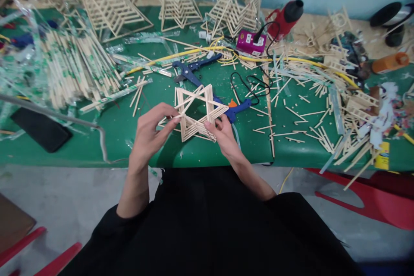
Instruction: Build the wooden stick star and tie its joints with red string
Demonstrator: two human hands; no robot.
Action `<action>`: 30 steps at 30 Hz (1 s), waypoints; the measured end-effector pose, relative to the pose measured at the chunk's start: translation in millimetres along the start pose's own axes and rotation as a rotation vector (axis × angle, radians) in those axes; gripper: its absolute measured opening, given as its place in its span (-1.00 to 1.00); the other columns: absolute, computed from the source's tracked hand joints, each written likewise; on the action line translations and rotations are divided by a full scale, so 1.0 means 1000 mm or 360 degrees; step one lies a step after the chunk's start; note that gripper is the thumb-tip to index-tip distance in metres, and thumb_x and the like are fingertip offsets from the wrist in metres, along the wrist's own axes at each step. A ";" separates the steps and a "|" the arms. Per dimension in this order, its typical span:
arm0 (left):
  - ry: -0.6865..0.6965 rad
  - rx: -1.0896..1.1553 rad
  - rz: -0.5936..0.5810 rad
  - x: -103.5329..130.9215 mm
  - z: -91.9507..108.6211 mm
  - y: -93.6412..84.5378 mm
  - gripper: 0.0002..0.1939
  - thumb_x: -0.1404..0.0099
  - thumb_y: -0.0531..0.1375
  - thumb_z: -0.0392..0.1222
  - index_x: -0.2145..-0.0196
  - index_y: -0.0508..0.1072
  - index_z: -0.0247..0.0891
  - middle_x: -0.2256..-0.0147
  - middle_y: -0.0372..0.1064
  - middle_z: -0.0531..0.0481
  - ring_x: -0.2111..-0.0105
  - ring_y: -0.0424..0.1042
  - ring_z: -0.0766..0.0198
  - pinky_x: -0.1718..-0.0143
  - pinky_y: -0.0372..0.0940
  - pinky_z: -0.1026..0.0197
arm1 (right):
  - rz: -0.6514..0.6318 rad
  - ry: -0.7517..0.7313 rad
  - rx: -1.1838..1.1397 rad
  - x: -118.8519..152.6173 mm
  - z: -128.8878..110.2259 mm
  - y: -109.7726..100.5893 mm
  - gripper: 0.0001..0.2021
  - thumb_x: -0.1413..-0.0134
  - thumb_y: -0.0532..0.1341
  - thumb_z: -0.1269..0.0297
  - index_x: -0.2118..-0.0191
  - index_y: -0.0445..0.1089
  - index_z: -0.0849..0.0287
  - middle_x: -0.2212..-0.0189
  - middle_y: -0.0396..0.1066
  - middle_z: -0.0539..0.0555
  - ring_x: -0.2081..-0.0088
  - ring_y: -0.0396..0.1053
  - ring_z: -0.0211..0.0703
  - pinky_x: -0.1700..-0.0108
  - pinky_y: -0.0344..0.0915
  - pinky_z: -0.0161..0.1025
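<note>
A six-pointed star frame of stacked wooden sticks (210, 104) is held above the green table, near its front edge. My left hand (152, 131) pinches at the star's left side, thumb and index finger together on a stick. At the lower right point, my right hand (224, 134) grips the star between thumb and fingers. Behind the star on the right lies a blue glue gun (239, 109) with an orange part. A dark blue cutter (190, 71) rests just beyond the star's top.
Finished stick structures (179, 4) line the back. Bundled sticks (80, 62) and a black phone (40, 129) lie left. A purple power box (251, 42), red bottle (286, 17), yellow cable (181, 55) and scattered sticks (323, 138) are behind and right.
</note>
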State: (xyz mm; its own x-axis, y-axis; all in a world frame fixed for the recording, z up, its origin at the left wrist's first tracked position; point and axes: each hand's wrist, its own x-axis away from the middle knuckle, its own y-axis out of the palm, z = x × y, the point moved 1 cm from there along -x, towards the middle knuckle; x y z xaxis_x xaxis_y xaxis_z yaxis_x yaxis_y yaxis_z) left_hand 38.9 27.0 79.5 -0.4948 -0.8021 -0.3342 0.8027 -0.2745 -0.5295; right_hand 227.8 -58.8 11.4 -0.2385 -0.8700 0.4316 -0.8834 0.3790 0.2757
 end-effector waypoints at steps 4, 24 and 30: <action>0.0016 -0.0002 0.0167 0.013 -0.001 -0.004 -0.93 -0.40 0.26 -0.13 0.29 0.49 -0.09 0.34 0.50 0.04 0.30 0.47 0.26 0.27 0.41 0.15 | -0.0094 0.0066 0.0010 -0.006 0.011 0.010 -0.21 0.25 0.49 -0.25 -0.02 0.20 0.03 0.06 0.57 0.12 0.00 0.57 -0.01 -0.16 0.50 0.09; -0.0378 -0.0523 0.0164 0.090 -0.050 0.007 -0.06 -0.03 0.39 0.42 -0.23 0.27 -0.07 -0.14 0.33 -0.22 -0.14 0.37 -0.15 -0.20 0.33 -0.27 | -0.0115 -0.0117 0.0603 -0.015 0.001 0.004 -0.06 0.06 0.41 -0.12 -0.38 0.04 0.02 0.43 0.39 -0.14 0.44 0.36 -0.28 0.34 0.34 -0.23; -0.0275 -0.0631 0.0232 0.095 -0.059 0.016 0.04 -0.07 0.43 0.31 -0.36 0.06 0.02 -0.25 0.17 -0.28 -0.29 0.23 -0.22 -0.29 0.24 -0.36 | -0.0327 -0.0123 0.0827 -0.018 -0.006 0.004 -0.33 -0.08 0.31 0.00 -0.25 0.18 0.14 0.44 0.46 -0.10 0.46 0.39 -0.28 0.32 0.35 -0.21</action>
State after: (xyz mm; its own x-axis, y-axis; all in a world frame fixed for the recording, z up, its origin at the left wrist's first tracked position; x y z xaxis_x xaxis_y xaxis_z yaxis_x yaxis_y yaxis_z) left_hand -14.9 -22.0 -6.8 -0.2963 -0.9034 -0.3099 0.6535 0.0449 -0.7556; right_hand 231.0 -39.6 10.2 -0.0523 -0.9376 0.3438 -0.9926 0.0112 -0.1205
